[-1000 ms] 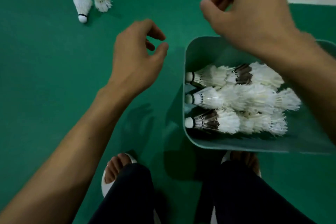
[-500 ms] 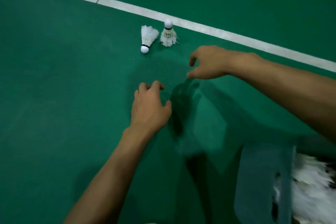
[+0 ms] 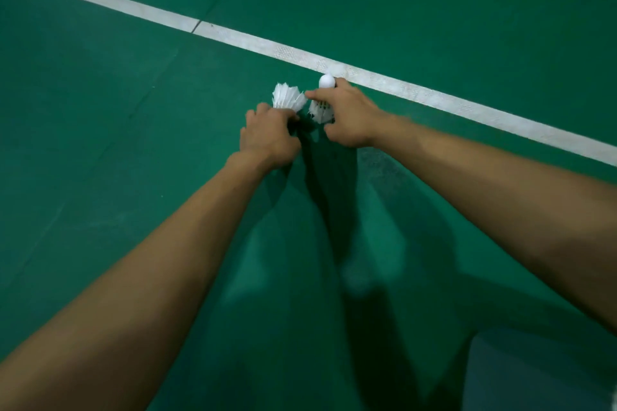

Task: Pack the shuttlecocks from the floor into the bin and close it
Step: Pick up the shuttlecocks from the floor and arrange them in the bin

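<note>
Nearest you, well behind your right hand and beneath that forearm, 1 blurred grey-green corner of the bin (image 3: 541, 377) shows at the edge of view; what it holds cannot be made out. Both your forearms stretch forward over the green floor (image 3: 100, 143), and their shadows fall between them.

Your left hand (image 3: 270, 138) is down at the floor with its fingers curled round the base of the left shuttlecock (image 3: 289, 97). The cork is hidden inside your grip, and the white feathers fan out just beyond your knuckles.

Your right hand (image 3: 349, 118), just beside the left, pinches the right shuttlecock (image 3: 321, 113) between thumb and forefinger below its cork. The round white cork points up and away past your fingertips, and the feather skirt spreads toward the floor under them. The 2 shuttlecocks sit side by side, feathers nearly touching.

Just beyond your right hand's fingertips, the white court line (image 3: 434, 98) runs diagonally across the floor.
</note>
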